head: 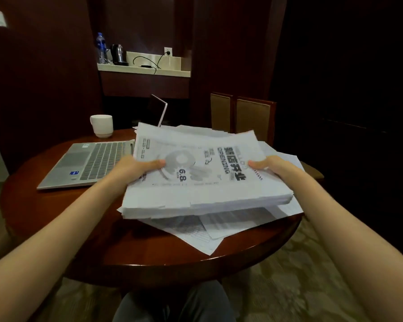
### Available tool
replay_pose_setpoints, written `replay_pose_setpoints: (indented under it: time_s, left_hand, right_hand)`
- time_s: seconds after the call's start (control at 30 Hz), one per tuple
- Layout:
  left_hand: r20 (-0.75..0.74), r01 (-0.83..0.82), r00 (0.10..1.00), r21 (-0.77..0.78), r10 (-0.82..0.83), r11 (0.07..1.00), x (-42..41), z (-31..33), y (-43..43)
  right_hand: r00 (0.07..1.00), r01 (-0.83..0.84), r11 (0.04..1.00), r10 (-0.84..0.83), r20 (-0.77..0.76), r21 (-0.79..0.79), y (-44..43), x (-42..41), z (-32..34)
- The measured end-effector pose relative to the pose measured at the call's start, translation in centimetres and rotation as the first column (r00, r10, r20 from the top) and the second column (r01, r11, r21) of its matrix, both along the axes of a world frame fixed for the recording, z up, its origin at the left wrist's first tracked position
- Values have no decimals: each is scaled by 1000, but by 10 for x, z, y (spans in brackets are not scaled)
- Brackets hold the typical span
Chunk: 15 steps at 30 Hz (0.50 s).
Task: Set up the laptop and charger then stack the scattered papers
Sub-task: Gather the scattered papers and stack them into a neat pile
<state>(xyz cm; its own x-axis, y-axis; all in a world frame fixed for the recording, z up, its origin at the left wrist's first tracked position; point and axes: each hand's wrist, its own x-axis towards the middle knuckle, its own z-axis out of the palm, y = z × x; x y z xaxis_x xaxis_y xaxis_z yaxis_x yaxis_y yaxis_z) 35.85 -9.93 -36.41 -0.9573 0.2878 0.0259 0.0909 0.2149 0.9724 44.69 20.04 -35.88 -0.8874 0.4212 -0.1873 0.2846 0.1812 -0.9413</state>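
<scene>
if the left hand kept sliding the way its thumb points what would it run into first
Probably the right hand. The left hand grips the paper stack with its thumb pointing across the top sheet toward the right hand's thumb. Only printed paper lies between.

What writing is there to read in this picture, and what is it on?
"OPENING": top sheet of the paper stack.
"新店开业": same sheet, large characters beside it.
"6.8": same sheet, near the grey graphic.
Small print on that sheet, the stickers on the laptop and the label on the bottle: too small or blurred to read.
</scene>
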Motion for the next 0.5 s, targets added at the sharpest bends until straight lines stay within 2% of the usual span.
replay_pose_setpoints:
  time_s: [0.07,0.17,0.33,0.4,0.43,0.5]
  left_hand:
    - [72,12,997,-61,-7,998,3,-15,-7]
    - [158,57,987,-121,-38,991,10,-33,-15]
    - [132,88,990,-289,-51,953,11,-32,-15]
    - [64,71,997,-377,-51,923,14,-29,-15]
    - [-12,14,1000,-478,-22,878,16,-29,-16]
    - [-251,-162,968,-712,-32,683,23,-26,-16]
  right_hand:
    - [997,-37,999,38,70,-8,0,5,-10]
    - [976,-148,980,167,137,-135,-3,13,-31]
    - [984,-67,996,56,169,62,-7,9,-37]
    - [986,-43,993,25,163,109,-8,10,-34]
    - [987,-34,992,14,161,121,-8,9,-34]
    - [985,-18,984,-13,172,176,-6,7,-36]
